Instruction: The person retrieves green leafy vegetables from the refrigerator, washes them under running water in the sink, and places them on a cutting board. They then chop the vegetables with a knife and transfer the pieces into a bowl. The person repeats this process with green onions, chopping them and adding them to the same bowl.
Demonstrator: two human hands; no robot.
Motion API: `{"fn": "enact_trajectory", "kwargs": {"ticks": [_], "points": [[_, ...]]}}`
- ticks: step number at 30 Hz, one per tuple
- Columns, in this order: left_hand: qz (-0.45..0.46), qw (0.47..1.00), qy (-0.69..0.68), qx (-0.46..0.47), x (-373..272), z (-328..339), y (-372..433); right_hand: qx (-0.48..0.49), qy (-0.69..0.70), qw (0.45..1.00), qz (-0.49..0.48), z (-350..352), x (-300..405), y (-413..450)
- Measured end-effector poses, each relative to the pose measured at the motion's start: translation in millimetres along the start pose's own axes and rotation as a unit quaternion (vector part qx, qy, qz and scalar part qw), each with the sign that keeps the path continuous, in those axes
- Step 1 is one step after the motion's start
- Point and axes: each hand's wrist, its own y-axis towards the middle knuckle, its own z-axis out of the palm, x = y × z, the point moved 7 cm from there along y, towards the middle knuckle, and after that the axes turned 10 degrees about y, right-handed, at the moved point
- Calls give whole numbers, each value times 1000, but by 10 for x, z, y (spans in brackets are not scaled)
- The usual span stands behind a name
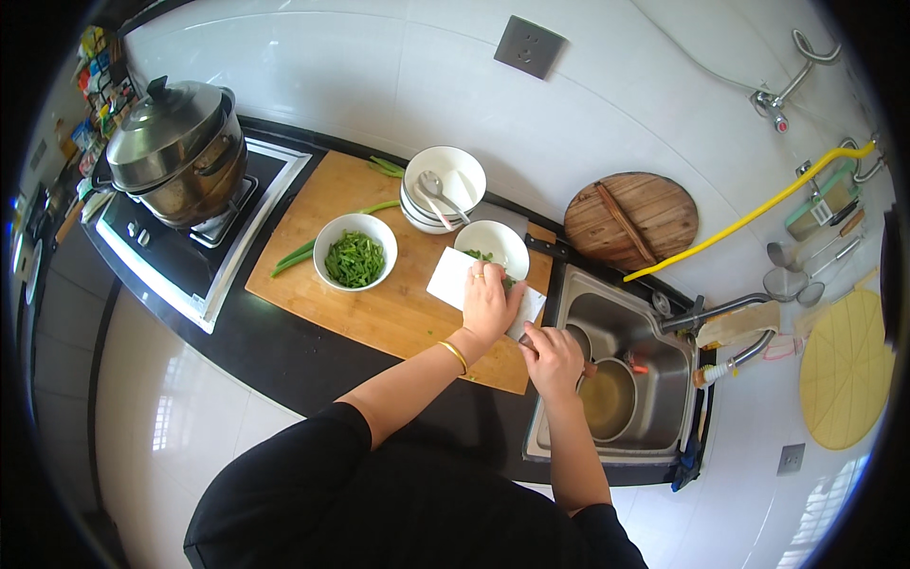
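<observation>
My right hand (558, 359) grips the wooden handle of a cleaver. The broad, bright blade (449, 279) is held flat against the near side of a white bowl (505, 242). On top of the blade lies my left hand (489, 302), fingers towards that bowl; what is under the palm is hidden. Bits of chopped greens (480, 254) show inside the bowl and beside my fingers. To the left, a second white bowl (360, 252) holds a heap of cut green stalks (355, 259). Both bowls stand on a wooden cutting board (306, 281).
Behind are stacked white bowls (444, 178) with spoons, and a black-handled knife (547, 247). Long green stalks (293, 259) lie on the board. A lidded steel pot (178, 156) occupies the stove at left. At right, the sink (657, 419) contains a pan of cloudy liquid (608, 398).
</observation>
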Motion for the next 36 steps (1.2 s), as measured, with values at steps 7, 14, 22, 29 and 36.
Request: {"fn": "enact_trajectory", "kwargs": {"ticks": [7,14,22,29,36], "points": [[35,999,6,32,-107,-33,-23,10,9,1000,13,33,-63,57],[26,999,26,18,3,-22,43,11,19,1000,16,43,-78,78],[25,998,64,8,182,18,146,2,43,998,37,-43,-206,17],[-29,995,78,53,535,175,262,25,57,996,61,-81,-395,-73],[-63,990,16,125,631,339,307,21,71,994,82,-193,-577,-140]]}}
